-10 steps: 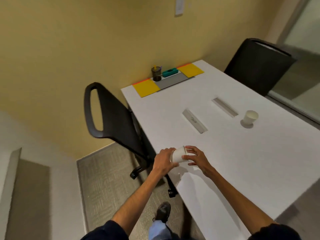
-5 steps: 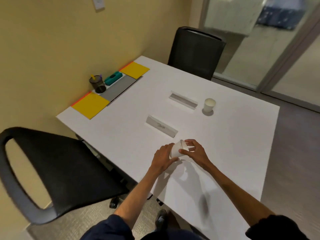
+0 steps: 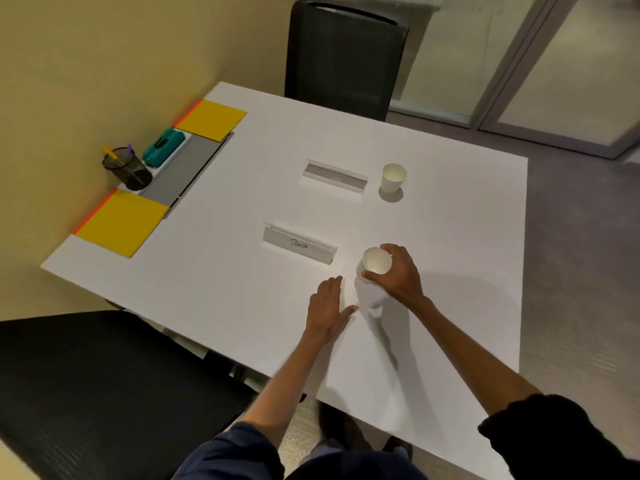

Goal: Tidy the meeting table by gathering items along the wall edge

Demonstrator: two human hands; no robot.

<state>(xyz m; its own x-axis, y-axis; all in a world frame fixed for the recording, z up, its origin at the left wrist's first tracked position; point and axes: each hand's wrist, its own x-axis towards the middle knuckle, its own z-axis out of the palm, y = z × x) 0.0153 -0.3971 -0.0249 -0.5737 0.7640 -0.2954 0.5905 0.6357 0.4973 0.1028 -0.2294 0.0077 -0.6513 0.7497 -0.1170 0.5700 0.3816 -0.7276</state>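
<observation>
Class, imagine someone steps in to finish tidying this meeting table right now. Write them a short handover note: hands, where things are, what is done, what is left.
Right hand: gripping a paper cup, tilted.
Left hand: empty, open, flat on the table.
Second cup stands mid-table beside a blank name holder; the holder marked PANDA lies nearer.
Done: yellow pads, pen pot and teal case sit at the wall edge.
Left: move both cups and both holders to the wall.

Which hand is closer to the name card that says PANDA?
Right. The right hand holds a paper cup just past the name card's end. The left hand lies flat on the table, a bit farther toward the person.
</observation>
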